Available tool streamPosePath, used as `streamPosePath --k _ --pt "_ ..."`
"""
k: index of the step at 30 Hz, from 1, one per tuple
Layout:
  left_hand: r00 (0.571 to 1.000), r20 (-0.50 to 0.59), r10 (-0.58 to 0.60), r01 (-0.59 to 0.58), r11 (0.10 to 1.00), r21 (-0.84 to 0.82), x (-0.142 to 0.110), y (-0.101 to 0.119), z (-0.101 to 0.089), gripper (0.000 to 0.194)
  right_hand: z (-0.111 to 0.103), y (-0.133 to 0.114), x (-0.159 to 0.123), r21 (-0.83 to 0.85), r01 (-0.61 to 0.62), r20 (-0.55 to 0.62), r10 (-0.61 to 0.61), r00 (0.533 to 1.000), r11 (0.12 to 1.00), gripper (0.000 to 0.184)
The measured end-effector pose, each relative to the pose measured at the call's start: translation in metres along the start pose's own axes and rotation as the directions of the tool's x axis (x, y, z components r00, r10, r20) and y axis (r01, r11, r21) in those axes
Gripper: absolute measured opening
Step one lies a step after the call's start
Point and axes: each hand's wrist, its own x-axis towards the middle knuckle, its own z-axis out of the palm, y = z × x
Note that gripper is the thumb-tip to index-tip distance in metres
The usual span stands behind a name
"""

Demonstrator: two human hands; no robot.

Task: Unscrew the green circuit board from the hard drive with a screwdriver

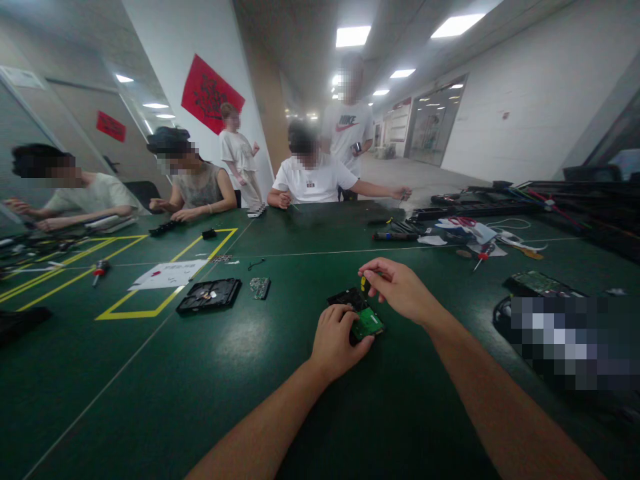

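Note:
A black device casing (345,298) with a green circuit board (370,323) lies on the green table in front of me. My left hand (336,339) grips its near side, fingers over the top and thumb along the near edge. Above the casing's right part, my right hand (395,283) pinches a small yellow-and-black screwdriver (365,287), held roughly upright. The fingers cover part of its handle, and I cannot make out whether its tip touches the casing. Left of these lie a second black casing (209,295) with small metal bits in it and a small grey circuit board (260,288).
Toward the left are a white paper sheet (167,275), yellow tape marks (133,315) and a red-and-black screwdriver (101,269). Cables, a marker (395,236) and another screwdriver (484,253) lie at the back right. Nearer right is another circuit board (537,283). Several people are beyond the table.

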Motion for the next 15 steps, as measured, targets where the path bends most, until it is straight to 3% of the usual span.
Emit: streamPosePath --k 15 --pt "1.0 0.018 -0.013 0.013 1.0 0.002 0.0003 0.0016 -0.0015 0.037 0.0021 0.0071 0.0016 -0.013 -0.012 -0.046 0.011 0.999 1.0 0.025"
